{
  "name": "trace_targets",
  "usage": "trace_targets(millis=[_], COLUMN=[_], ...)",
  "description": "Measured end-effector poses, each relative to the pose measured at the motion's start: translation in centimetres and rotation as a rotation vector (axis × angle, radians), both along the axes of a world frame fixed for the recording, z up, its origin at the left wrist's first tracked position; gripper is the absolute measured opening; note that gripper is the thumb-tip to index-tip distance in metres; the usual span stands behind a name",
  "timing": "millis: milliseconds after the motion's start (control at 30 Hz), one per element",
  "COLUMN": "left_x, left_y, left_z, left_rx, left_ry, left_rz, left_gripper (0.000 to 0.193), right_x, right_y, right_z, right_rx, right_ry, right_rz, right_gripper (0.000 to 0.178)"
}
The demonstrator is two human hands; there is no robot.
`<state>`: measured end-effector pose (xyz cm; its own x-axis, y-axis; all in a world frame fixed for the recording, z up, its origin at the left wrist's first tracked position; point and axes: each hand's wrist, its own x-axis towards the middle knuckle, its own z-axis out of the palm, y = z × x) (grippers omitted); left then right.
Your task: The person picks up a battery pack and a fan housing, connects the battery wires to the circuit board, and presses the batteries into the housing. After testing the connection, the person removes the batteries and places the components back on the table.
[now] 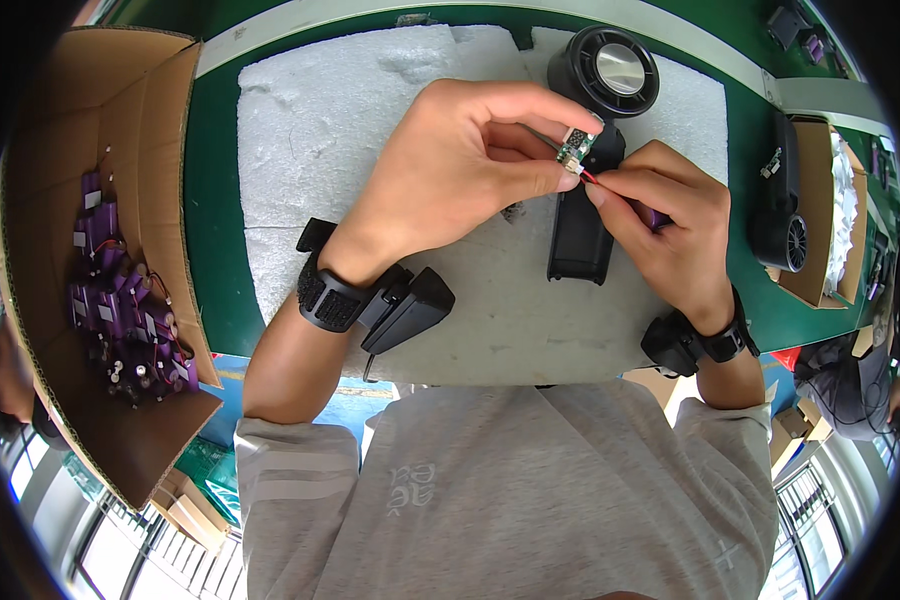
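Observation:
My left hand (pixel 440 170) pinches a small green circuit board (pixel 576 146) between thumb and forefinger. A white connector (pixel 572 166) sits at the board's lower edge. Beside it, my right hand (pixel 675 225) is closed on a red lead (pixel 589 177) that meets the connector; whether the plug is fully seated I cannot tell. Part of a purple battery (pixel 652 216) shows under the right fingers. Below both hands lies a black handheld fan body (pixel 580 240), its round fan head (pixel 610 72) at the far end, partly covered by my fingers.
White foam sheeting (pixel 320 130) covers the green table (pixel 220 270). On the left stands an open cardboard box (pixel 160 130) holding several purple battery packs (pixel 120 290). Another black fan (pixel 785 205) lies at right, against a smaller carton (pixel 828 260) with white lining.

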<state>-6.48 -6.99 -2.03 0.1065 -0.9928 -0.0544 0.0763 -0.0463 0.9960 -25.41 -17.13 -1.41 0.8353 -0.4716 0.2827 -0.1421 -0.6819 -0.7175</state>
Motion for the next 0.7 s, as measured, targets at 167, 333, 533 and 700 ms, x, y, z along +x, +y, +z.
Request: trace_targets(millis=[167, 333, 533, 700], left_x=[0.0, -0.4, -1.0, -1.3], left_y=[0.1, 0.1, 0.2, 0.2], left_z=[0.0, -0.4, -0.6, 0.1], left_rx=[-0.011, -0.081, -0.157, -0.105], left_ry=[-0.089, -0.106, -0.311, -0.317], left_rz=[-0.042, 0.005, 0.019, 0.076], left_gripper=[0.037, 0.037, 0.043, 0.042], right_x=[0.1, -0.1, 0.2, 1.0], right_y=[-0.1, -0.6, -0.6, 0.5], right_z=[-0.2, 0.0, -0.1, 0.2], right_rx=[-0.049, -0.116, -0.113, 0.128], right_ry=[-0.004, -0.001, -0.090, -0.059], right_rz=[0.036, 0.108, 0.048, -0.207], right_gripper=[0.012, 0.012, 0.018, 0.029])
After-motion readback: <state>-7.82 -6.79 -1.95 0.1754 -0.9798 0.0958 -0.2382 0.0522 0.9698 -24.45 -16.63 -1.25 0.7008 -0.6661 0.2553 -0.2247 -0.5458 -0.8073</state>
